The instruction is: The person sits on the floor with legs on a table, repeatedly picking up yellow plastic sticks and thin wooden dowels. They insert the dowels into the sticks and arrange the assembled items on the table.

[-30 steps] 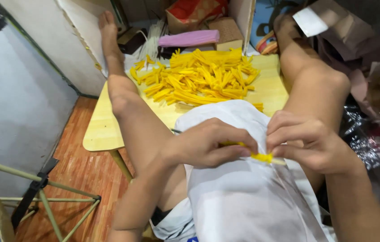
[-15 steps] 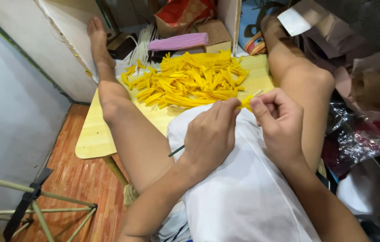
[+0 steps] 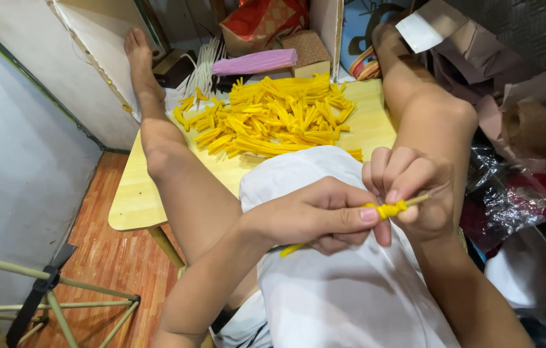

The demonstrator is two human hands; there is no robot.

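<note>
Both hands, left hand (image 3: pixel 315 216) and right hand (image 3: pixel 408 190), pinch a thin stick wrapped in yellow paper strip (image 3: pixel 389 209) just nearer than the low wooden table (image 3: pixel 138 200); looser pinch and that wrap probably unravels.

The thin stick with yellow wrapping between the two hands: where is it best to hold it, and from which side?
Probably grip the thin stick on its bare ends, either side of the yellow wrapping, pinching from the sides as the left hand and right hand do. It lies nearly level and is slender, and the wrapped middle looks soft.
</note>
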